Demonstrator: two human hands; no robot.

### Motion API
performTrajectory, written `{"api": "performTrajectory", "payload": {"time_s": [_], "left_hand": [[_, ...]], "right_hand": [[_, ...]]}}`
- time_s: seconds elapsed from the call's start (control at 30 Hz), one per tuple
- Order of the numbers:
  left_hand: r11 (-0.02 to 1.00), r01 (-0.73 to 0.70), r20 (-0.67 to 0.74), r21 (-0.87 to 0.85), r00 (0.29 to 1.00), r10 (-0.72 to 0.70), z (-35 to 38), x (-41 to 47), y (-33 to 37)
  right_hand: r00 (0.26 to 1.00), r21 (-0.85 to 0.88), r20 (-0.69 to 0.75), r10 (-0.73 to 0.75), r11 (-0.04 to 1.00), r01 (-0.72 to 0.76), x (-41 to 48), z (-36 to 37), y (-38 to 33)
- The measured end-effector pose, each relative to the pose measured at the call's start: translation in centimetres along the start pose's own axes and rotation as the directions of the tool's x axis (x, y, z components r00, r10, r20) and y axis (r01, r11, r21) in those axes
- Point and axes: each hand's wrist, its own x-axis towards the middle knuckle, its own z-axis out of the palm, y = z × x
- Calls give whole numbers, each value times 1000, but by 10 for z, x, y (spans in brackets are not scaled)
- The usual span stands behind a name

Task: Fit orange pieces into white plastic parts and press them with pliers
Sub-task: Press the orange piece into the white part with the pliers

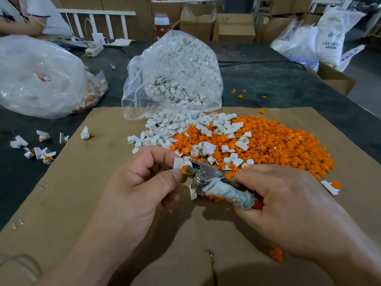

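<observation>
Orange piece [186,169] is seated in the end of the white plastic part [178,163], which my left hand [144,182] pinches between thumb and curled forefinger, just above the cardboard sheet [92,193] on the tabletop [268,83]. My right hand [284,199] is wrapped round the cloth-bound handles of the pliers [208,174], whose jaws sit on either side of that joint. To press well, I think I should keep the part square to the jaws so the force runs straight along the insert, squeeze steadily rather than snap, and keep my thumb tip clear of the steel, since it lies right beside it. A tilted insert would likely jam or mark the white plastic. Spare stock, the heap of orange pieces [278,145] and the loose white parts [165,129], lies just beyond my hands
</observation>
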Motion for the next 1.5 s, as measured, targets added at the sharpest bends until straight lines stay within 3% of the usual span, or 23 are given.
{"api": "performTrajectory", "payload": {"time_s": [0.23, 0.4, 0.53, 0.7, 0.77, 0.83, 0.97, 1.1, 1.2, 1.33, 1.43, 1.5], "left_hand": [[1000, 23, -74, 1, 997, -23, 2, 0, 1], [988, 152, -199, 17, 969, -146, -4, 3, -3], [947, 317, -89, 39, 946, -313, 2, -1, -5], [917, 398, -44, 32, 917, -397, 13, -4, -7], [911, 412, -50, 20, 911, -410, 16, -5, -7], [913, 407, -48, 1, 912, -407, 18, -6, -6], [965, 237, -32, 114, 972, -235, 21, -11, -5], [991, 127, 18, 41, 992, -128, 21, -13, 1], [982, 186, 64, -18, 981, -184, 19, -13, 2], [921, 298, 229, -253, 943, -242, 19, -12, 1], [930, 267, 270, -253, 943, -197, 17, -12, 0], [956, 213, 266, -202, 951, -156, 15, -13, -1]], "right_hand": [[998, -7, -68, 4, 1000, -4, 1, 8, -2], [994, -91, -85, 65, 993, -72, 5, 13, 12], [988, -207, -3, 156, 966, -154, 11, 17, 17], [985, -221, 32, 172, 962, -161, 14, 20, 18], [991, -121, -86, 106, 986, -116, 12, 18, 14], [977, -2, -211, -22, 1000, 23, 9, 16, 2], [956, 24, -209, -204, 977, 213, 9, 23, -12], [959, 145, -239, -151, 971, 189, 6, 21, -9], [959, 242, -235, -160, 946, 218, 4, 20, -11], [948, 281, -260, -183, 925, 256, 4, 19, -11], [952, 289, -249, -176, 925, 246, 3, 17, -15], [964, 400, -230, -131, 891, 216, 1, 18, -19]]}}
